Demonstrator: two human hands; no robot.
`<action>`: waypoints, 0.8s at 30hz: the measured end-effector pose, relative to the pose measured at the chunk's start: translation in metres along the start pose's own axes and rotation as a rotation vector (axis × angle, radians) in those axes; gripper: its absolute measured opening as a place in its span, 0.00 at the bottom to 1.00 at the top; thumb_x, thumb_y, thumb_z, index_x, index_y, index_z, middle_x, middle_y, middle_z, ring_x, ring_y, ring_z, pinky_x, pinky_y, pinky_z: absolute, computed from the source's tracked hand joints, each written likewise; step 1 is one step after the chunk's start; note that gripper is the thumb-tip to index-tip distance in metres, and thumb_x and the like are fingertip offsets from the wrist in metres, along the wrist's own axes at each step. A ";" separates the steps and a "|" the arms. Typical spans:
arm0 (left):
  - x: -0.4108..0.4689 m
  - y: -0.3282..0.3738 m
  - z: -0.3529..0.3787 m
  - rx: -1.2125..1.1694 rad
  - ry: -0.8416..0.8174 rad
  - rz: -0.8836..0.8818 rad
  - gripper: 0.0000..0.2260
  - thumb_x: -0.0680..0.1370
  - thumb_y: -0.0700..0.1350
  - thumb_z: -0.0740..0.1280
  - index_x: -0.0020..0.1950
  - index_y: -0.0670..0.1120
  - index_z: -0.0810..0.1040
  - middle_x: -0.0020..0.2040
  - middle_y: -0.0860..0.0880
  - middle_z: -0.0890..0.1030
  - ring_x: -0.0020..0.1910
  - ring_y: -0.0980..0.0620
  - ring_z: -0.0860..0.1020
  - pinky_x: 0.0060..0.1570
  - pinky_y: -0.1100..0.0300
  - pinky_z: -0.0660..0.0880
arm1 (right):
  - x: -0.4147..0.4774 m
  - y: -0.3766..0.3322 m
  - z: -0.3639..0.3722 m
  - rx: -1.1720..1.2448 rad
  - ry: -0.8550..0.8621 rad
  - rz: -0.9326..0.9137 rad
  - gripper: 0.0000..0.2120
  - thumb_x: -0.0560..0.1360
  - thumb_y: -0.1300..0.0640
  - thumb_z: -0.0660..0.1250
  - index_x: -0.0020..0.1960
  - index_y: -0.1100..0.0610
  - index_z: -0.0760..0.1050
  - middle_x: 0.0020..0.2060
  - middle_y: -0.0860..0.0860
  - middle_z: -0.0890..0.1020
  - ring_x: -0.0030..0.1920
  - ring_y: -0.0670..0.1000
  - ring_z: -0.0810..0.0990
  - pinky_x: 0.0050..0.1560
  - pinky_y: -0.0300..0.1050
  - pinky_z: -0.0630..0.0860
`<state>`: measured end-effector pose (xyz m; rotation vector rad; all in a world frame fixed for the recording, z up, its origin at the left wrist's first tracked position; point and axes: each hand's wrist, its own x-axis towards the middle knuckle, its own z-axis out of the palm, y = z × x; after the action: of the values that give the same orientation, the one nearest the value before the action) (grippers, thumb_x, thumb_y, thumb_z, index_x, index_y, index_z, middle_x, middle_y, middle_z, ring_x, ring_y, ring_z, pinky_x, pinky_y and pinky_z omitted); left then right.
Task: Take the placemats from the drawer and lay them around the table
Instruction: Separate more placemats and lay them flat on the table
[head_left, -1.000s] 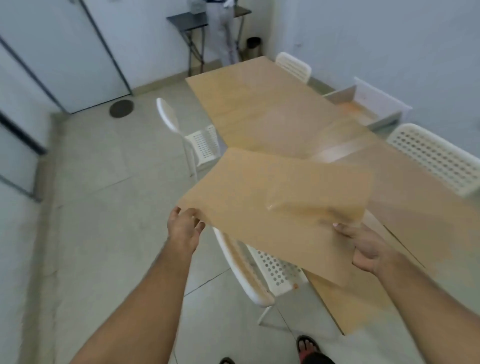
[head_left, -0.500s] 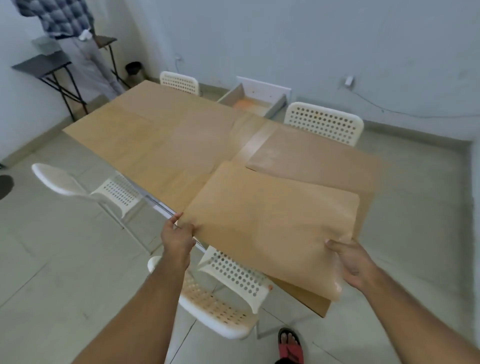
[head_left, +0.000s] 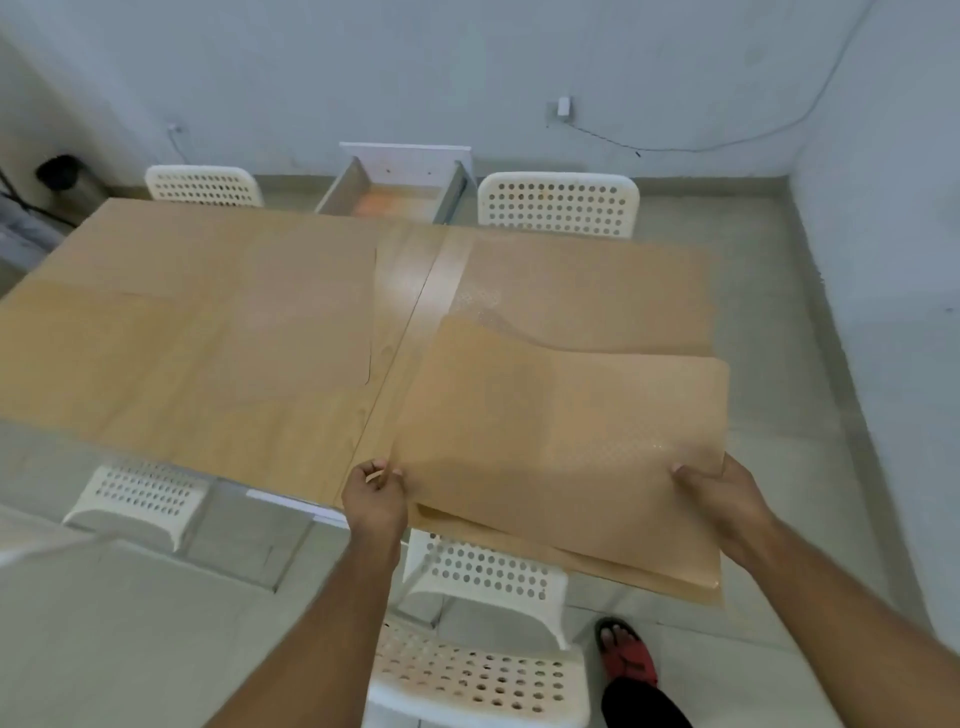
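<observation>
Placemat (head_left: 561, 447): tan, thin, held over the near right part of the table (head_left: 218, 364) — far edge rippled and drooping onto the top, near edge lifted past the table's front rim.
L hand (head_left: 375, 496): closed on the placemat's near left corner, fingers curled round the edge, thumb side up.
R hand (head_left: 719, 491): clamped on the near right corner, thumb seen on top, rest of the fingers hidden beneath the sheet.
Other mats: a second placemat (head_left: 597, 280) is laid flat on the far right of the table; more tan sheets lie on the left half, edges hard to separate from the wood.
Drawer (head_left: 400, 195): pulled open beyond the table's far side — white front, grey side walls; an orange-tinted patch is seen on its floor, contents can't be told.
Chairs: white perforated chair (head_left: 478, 571) tucked under the near edge, below the hands.
</observation>
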<state>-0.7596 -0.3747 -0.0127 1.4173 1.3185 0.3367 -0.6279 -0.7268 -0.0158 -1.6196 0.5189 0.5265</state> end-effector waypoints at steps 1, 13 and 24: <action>0.007 0.000 -0.001 0.025 -0.005 -0.001 0.05 0.80 0.39 0.67 0.51 0.48 0.74 0.53 0.42 0.83 0.43 0.45 0.78 0.45 0.53 0.75 | -0.003 0.003 0.003 0.000 0.024 0.000 0.14 0.77 0.62 0.70 0.63 0.56 0.78 0.54 0.56 0.83 0.52 0.59 0.82 0.53 0.55 0.79; 0.019 -0.006 -0.008 0.518 -0.024 0.077 0.16 0.77 0.38 0.63 0.64 0.46 0.71 0.49 0.44 0.77 0.44 0.41 0.78 0.43 0.54 0.74 | -0.014 0.026 0.030 -0.292 0.316 -0.101 0.31 0.75 0.61 0.72 0.75 0.54 0.65 0.63 0.56 0.79 0.57 0.58 0.79 0.58 0.47 0.73; 0.018 -0.007 -0.007 0.817 -0.156 0.211 0.25 0.77 0.44 0.65 0.74 0.46 0.65 0.58 0.42 0.81 0.51 0.41 0.79 0.47 0.53 0.74 | 0.000 0.022 0.035 -0.631 0.386 -0.149 0.35 0.76 0.59 0.69 0.78 0.51 0.59 0.68 0.60 0.73 0.64 0.63 0.75 0.66 0.57 0.71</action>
<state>-0.7621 -0.3578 -0.0241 2.2179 1.2260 -0.2134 -0.6426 -0.6946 -0.0372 -2.3697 0.5382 0.2710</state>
